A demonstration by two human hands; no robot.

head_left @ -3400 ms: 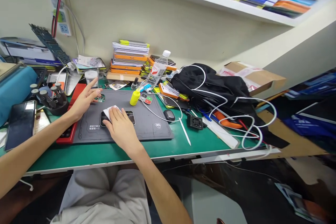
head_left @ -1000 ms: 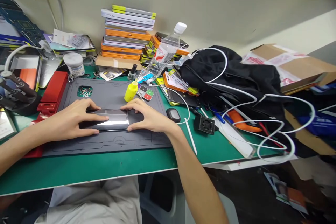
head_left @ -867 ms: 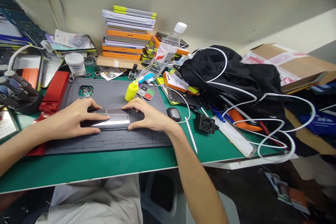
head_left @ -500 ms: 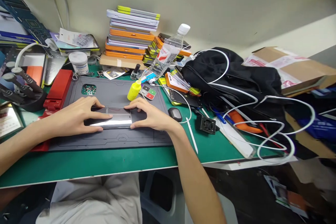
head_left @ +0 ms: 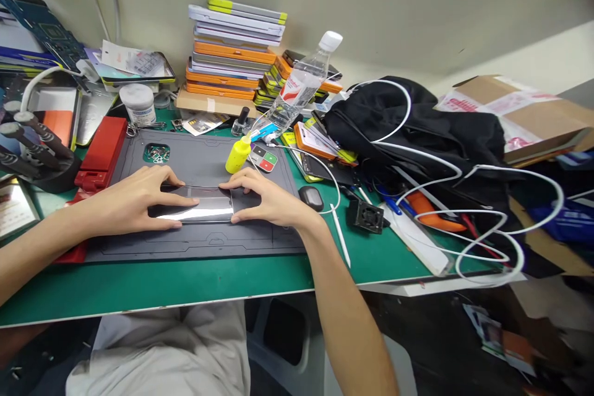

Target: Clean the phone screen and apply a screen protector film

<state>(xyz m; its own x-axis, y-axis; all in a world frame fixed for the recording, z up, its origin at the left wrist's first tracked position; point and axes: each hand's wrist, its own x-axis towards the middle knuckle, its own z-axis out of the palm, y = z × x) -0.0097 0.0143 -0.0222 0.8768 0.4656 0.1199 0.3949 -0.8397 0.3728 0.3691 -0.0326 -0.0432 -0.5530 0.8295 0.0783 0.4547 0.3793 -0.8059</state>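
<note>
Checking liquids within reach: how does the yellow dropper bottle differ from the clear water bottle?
The yellow dropper bottle is small, opaque and stands upright on the grey mat; the clear water bottle is taller, see-through, white-capped and leans tilted behind the mat. Both sit untouched beyond the hands.

A black phone point(head_left: 197, 204) lies flat on the grey mat point(head_left: 195, 241), with its long side running left to right. Its top is shiny, and a bright strip of light shows near its front edge. The left hand point(head_left: 134, 201) rests on its left end. The right hand point(head_left: 266, 201) holds its right end.
</note>
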